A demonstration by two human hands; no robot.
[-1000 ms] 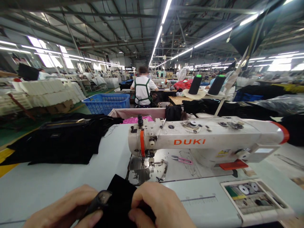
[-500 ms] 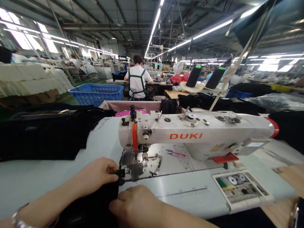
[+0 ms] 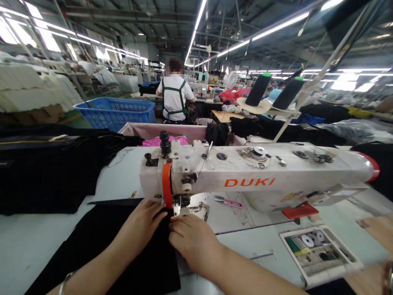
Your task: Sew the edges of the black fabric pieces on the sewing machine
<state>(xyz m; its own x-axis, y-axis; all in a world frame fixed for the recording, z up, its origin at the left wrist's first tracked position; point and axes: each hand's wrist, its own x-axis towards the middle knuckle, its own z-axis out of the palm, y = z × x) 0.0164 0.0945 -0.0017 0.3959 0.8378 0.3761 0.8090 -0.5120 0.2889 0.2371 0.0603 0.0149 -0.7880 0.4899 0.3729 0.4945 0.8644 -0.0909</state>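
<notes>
Black fabric [image 3: 101, 241] pressed flat under left hand [image 3: 139, 223], right hand [image 3: 192, 239], fingers extended.

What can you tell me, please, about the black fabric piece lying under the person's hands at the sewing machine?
The black fabric piece is matte, plain cloth, spread flat on the pale grey table and running from the near edge up to the needle area of the white DUKI sewing machine. The left hand rests on top of it; the right hand presses its right edge beside the presser foot.
</notes>
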